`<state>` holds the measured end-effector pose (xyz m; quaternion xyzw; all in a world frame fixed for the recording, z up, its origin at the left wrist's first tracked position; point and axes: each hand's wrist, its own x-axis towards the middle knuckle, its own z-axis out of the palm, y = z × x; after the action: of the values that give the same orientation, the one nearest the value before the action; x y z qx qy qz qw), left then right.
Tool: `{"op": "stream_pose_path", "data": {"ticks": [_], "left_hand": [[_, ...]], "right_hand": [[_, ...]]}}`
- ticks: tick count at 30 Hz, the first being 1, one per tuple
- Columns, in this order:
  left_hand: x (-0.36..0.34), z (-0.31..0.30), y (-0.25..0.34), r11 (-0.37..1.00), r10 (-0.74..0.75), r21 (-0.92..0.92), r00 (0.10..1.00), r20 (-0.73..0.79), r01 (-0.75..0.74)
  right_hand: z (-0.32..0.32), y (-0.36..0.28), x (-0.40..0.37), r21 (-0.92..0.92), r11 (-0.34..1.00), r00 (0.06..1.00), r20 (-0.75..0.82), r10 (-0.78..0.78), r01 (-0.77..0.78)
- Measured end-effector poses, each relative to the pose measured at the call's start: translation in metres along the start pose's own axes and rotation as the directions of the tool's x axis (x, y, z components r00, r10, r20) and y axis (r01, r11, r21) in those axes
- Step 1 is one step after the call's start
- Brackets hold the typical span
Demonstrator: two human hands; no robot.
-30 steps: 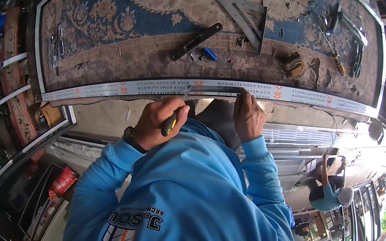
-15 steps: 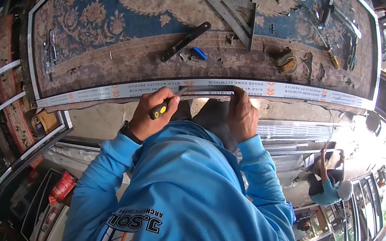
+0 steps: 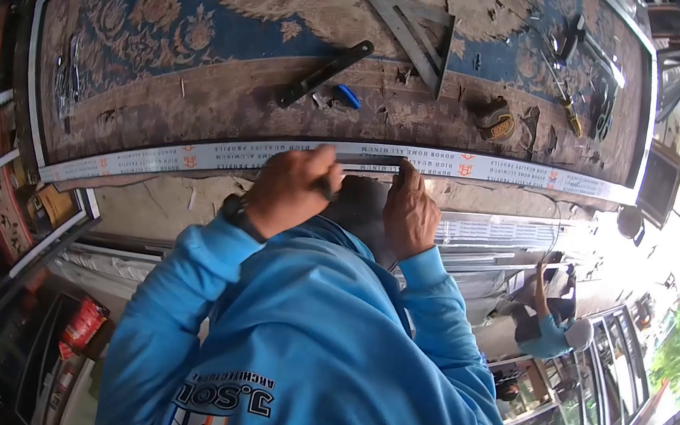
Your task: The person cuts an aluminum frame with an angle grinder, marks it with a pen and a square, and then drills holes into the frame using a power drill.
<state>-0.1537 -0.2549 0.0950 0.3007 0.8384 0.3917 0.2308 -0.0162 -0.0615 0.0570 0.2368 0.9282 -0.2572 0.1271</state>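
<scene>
My left hand is closed in a fist around a screwdriver. Its dark handle end just shows beside the palm, and its tip is hidden. Under the fist runs the near bar of an aluminium frame, covered in printed protective film. With fingers bent down onto the same bar, my right hand pinches the end of a thin dark strip. This strip lies along the bar between the two hands.
On the carpet-covered table lie a set square, a black flat tool, a blue piece, a tape measure, a yellow-handled screwdriver and scissors. A co-worker crouches at the right near more frames.
My left hand has turned and lifted toward the camera, so the yellow-marked screwdriver handle is now mostly hidden. My right hand stays on the strip. The whole view has shifted slightly left.
</scene>
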Motion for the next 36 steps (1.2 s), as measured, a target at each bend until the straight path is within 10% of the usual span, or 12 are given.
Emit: {"op": "stream_pose_path", "data": {"ticks": [23, 36], "left_hand": [[-0.033, -0.034, 0.002, 0.972, -0.145, -0.187, 0.989, -0.017, 0.140], [-0.026, -0.015, 0.006, 0.992, 0.114, 0.041, 0.993, 0.034, -0.116]], "right_hand": [[-0.001, 0.005, 0.010, 0.166, 0.986, 0.993, -0.117, -0.003, 0.023], [0.003, -0.003, 0.010, 0.006, 0.998, 0.998, -0.033, -0.057, 0.057]]}}
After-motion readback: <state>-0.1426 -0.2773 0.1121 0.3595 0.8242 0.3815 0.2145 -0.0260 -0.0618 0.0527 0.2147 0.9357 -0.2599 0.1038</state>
